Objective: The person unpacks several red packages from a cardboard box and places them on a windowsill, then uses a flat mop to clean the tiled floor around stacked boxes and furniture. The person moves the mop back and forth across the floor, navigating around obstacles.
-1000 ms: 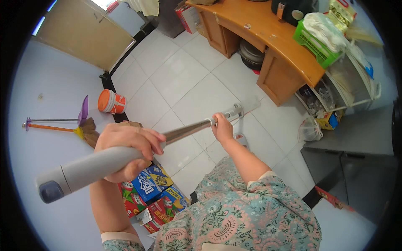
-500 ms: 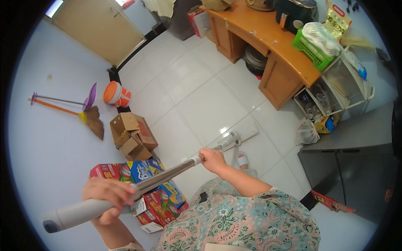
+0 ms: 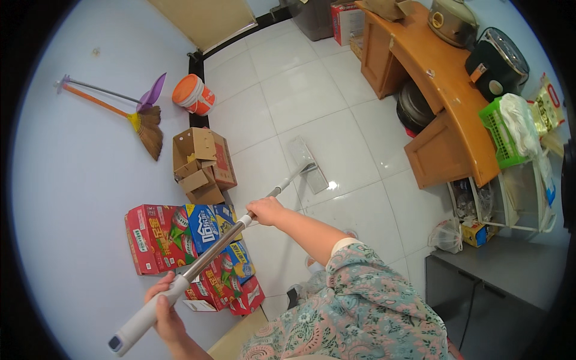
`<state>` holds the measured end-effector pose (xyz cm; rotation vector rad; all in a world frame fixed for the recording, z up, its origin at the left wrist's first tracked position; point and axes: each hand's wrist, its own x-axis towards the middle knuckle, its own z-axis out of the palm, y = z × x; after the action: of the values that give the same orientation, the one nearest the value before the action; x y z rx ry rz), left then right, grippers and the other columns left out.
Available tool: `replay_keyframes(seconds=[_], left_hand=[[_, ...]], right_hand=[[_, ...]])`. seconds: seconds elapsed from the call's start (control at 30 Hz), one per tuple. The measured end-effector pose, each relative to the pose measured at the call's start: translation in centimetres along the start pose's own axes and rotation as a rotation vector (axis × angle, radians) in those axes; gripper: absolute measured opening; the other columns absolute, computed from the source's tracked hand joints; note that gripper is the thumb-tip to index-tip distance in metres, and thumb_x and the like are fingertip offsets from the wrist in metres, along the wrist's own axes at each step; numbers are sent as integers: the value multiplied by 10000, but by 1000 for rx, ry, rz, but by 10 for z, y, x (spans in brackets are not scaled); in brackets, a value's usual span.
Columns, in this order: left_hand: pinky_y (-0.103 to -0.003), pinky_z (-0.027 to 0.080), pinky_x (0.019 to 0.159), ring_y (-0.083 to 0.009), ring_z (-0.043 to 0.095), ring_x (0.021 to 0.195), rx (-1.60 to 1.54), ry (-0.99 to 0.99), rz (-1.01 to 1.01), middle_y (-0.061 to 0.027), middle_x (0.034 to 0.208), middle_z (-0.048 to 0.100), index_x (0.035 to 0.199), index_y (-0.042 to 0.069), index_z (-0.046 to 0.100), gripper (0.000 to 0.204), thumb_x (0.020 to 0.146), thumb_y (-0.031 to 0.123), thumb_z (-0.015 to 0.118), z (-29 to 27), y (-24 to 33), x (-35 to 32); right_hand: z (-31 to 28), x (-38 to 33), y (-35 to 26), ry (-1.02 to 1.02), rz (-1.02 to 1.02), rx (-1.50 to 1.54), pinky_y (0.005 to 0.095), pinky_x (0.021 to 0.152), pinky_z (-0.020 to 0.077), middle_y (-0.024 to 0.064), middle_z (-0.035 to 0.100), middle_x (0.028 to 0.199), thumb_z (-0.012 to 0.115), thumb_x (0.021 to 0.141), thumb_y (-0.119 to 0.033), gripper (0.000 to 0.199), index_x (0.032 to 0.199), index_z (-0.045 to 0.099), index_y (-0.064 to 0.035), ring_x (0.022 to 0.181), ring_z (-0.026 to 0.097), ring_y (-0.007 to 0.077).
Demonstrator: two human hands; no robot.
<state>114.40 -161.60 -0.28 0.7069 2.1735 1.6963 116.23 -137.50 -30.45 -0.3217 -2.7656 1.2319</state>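
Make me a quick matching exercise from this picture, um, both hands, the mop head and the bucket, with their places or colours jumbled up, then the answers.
1. Left hand
2. Right hand
3. Mop head
4. Bucket

A. Flat on the floor tiles
B. Holding the pale handle
C. Orange and white
D. Holding the metal pole

Pairs: 1-B, 2-D, 3-A, 4-C.

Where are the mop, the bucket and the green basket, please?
Mop [image 3: 216,248], head view: on its metal pole.
Bucket [image 3: 199,97], head view: on its side wall.
Green basket [image 3: 497,133], head view: on its side wall.
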Motion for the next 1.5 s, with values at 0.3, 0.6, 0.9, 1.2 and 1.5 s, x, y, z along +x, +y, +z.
replay_keyframes(seconds=[0.3,0.6,0.9,1.2,1.5], left_hand=[[-470,357,975,-340,523,1087,-24,73,50,-202,1031,580,929,16,509,198,825,185,507,56,-31,47],[-476,434,897,-310,600,952,177,-595,393,-191,909,632,783,-7,570,255,743,241,615,214,23,161],[-377,514,807,-254,647,810,196,-1212,760,-115,743,623,724,3,548,133,676,122,584,292,91,157],[-342,503,823,-234,648,719,95,-1542,801,-124,730,628,679,16,577,138,660,152,594,194,93,21],[-372,521,810,-270,662,788,-7,-1558,630,-141,766,651,729,2,611,195,715,191,659,39,84,-75]], right_hand=[[-8,28,73,149,29,45,411,653,471,41,603,805,604,744,-136,70,791,551,-134,798,608,264],[-126,7,163,548,529,210,443,668,455,72,613,894,536,782,-96,136,898,509,-161,801,595,323],[-145,-76,151,790,710,295,414,709,467,27,604,992,560,809,-171,164,963,505,-161,853,593,308],[-11,-208,27,980,708,271,416,707,479,32,551,1065,571,811,-164,233,1007,449,-131,875,588,298],[108,-300,-114,819,544,332,362,696,480,31,606,954,681,726,-145,290,981,544,-120,858,609,245]])
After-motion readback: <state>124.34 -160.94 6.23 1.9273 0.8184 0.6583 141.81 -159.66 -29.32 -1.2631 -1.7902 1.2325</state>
